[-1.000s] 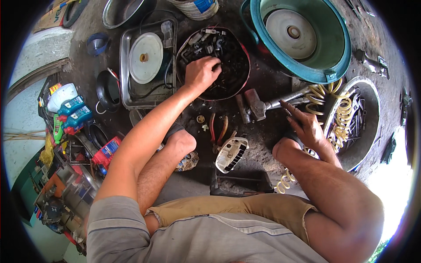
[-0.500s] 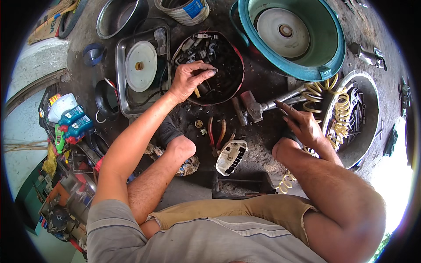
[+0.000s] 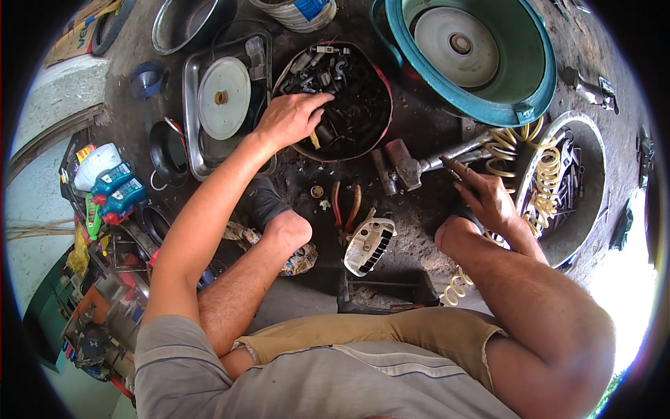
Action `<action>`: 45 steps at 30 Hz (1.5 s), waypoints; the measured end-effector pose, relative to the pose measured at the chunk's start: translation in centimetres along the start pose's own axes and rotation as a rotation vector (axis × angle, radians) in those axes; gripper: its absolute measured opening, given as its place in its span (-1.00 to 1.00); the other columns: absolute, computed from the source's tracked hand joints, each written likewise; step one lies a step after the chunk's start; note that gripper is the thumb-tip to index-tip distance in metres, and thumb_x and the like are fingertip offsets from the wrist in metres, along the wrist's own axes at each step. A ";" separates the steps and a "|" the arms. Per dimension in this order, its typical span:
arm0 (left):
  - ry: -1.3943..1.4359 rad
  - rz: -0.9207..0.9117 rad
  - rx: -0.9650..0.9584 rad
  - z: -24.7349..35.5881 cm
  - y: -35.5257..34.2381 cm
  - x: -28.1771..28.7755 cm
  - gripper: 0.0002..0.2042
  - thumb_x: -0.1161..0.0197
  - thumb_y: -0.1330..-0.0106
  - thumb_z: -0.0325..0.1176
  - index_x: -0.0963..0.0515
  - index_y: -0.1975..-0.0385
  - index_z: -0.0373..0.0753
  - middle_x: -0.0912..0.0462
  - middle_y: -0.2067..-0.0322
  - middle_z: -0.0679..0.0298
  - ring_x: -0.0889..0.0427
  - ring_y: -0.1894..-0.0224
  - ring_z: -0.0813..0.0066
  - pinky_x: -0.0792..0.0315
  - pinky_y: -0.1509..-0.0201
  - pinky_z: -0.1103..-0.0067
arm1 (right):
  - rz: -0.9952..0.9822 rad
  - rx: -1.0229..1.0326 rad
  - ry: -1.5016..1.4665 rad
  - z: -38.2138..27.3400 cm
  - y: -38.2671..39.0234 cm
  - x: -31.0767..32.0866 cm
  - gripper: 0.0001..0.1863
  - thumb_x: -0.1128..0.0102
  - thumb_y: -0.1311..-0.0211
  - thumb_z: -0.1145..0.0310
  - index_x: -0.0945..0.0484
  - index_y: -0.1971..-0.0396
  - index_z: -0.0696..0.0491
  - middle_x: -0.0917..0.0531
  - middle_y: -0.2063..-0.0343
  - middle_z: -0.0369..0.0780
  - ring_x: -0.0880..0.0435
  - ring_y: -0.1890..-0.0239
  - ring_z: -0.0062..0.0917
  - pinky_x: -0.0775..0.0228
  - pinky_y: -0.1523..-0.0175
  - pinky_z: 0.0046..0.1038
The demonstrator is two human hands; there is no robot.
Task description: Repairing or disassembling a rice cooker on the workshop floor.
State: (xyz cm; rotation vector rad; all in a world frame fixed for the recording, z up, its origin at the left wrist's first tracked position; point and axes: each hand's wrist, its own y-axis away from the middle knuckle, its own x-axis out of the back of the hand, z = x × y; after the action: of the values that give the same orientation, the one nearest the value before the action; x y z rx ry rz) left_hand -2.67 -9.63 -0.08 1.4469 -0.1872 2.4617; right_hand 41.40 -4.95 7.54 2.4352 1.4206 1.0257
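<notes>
Over the near left part of a round, red-rimmed tub reaches my left hand, its index finger stretched and thumb apart, with nothing visible between them. Dark, greasy metal parts fill the tub. My right hand hangs by my right knee, fingers extended and holding nothing that I can see. Just beyond its fingertips lies a hammer with a metal handle, beside a short metal cylinder. Pliers with red-orange handles lie between my legs, touching an off-white slotted plastic housing.
A large teal pot stands far right. Coiled cream hose drapes over a grey basin of tools. At left are a metal tray with a round lid and several bottles. A dark box sits nearest me.
My left hand has shifted slightly left and nearer the tub's parts. Its earlier pinch on a small dark piece has loosened, and the piece no longer shows. My right hand stays nearly still.
</notes>
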 end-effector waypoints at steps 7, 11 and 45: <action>0.163 -0.534 0.121 1.3 -0.2 1.1 -0.55 -0.23 -0.27 -0.42 -0.67 -0.20 -0.04 -0.77 0.36 -0.01 -0.78 0.24 0.00 -0.65 0.07 0.22 | -0.014 -0.006 0.029 0.5 0.5 0.1 -0.34 -0.24 -0.43 0.48 -0.41 -0.51 -0.18 -0.64 0.47 0.00 -0.60 0.46 -0.15 -0.51 0.19 -0.20; 0.232 -0.558 0.069 -0.3 -0.1 2.0 -0.65 -0.22 -0.20 -0.40 -0.80 0.04 -0.06 -0.79 0.36 0.03 -0.78 0.28 0.03 -0.65 0.08 0.26 | -0.018 -0.011 0.023 0.2 0.1 0.1 -0.33 -0.24 -0.42 0.49 -0.40 -0.51 -0.16 -0.66 0.45 0.01 -0.61 0.45 -0.15 -0.51 0.18 -0.20; 0.063 0.160 0.229 5.7 -2.9 -7.1 -0.85 -0.45 -0.17 -0.36 -0.77 0.28 -0.21 -0.79 0.29 0.22 -0.78 0.31 0.06 -0.67 0.22 0.27 | -0.026 -0.060 0.017 -0.1 0.3 0.1 -0.35 -0.25 -0.46 0.38 -0.40 -0.51 -0.32 -0.67 0.47 -0.01 -0.69 0.39 -0.07 -0.55 0.16 -0.11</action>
State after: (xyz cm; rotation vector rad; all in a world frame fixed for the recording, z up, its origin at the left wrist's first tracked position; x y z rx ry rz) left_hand 6.22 -9.48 -3.54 1.4926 -0.0067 2.7298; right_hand 41.62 -5.03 7.79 2.3650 1.4020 1.0697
